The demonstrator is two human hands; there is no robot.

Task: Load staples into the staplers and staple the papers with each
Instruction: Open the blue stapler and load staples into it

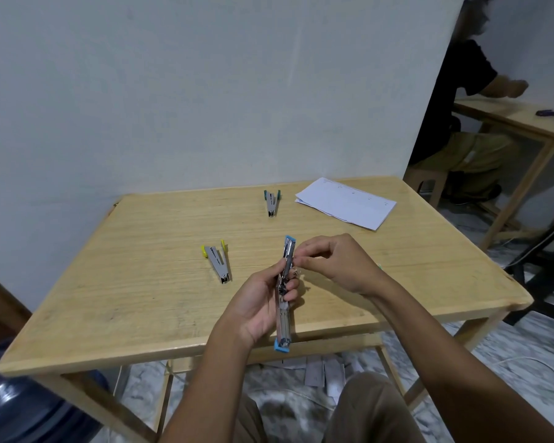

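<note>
Head view: blue stapler swung fully open, held lengthwise above the near edge of the table, one blue end toward the wall, the other toward the lap. Left hand wrapped around its middle from the left, fingers closed over the metal rail. Right hand just beside the upper half, thumb and forefinger pinched together at the channel; probably a strip of staples between them, but too small to confirm. A speck of green shows behind the right wrist, unidentifiable.

Yellow stapler lying open on the table to the left, well apart from the hands. Green stapler farther back, also open, near the papers at the far right corner.

Judged from its looks: stapler light, rigid, metal with smooth plastic caps, hinge loose when opened, so likely to flop. Best held around the rail mid-length, as now, keeping the channel facing up. Staple strip brittle, prone to snapping or scattering; a gentle pinch by the sides would suit, slid in flat.
</note>
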